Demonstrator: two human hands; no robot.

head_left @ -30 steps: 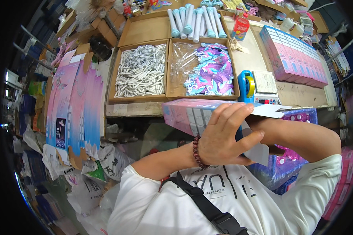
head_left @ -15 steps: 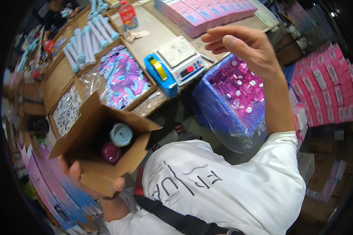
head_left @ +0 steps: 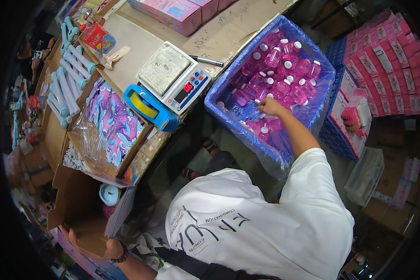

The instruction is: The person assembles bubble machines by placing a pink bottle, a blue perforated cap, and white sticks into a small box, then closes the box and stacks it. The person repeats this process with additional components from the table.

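Note:
My left hand point(head_left: 114, 248) grips the bottom edge of an open cardboard box point(head_left: 72, 205), its thumb and fingers on opposite sides. Inside the box are a light blue cup-shaped piece point(head_left: 110, 194) and, partly hidden below it, a dark pink bottle point(head_left: 108, 211). My right hand point(head_left: 271, 107) reaches down into a blue crate point(head_left: 214, 109) lined with clear plastic. Its fingers are drawn together among pink bottles point(head_left: 272, 58) with white caps; what they hold, if anything, is hidden.
On the table stand a digital scale point(head_left: 172, 77), a blue tape dispenser point(head_left: 149, 109), a marker point(head_left: 209, 60) and a red-labelled bottle point(head_left: 97, 38). Cartons hold pale blue tubes point(head_left: 67, 91) and purple patterned packets point(head_left: 112, 123). Pink boxes point(head_left: 387, 65) are stacked at right.
My right hand has come down from above the table's edge into the crate of bottles. The box in my left hand has moved left and lower, and the view has shifted.

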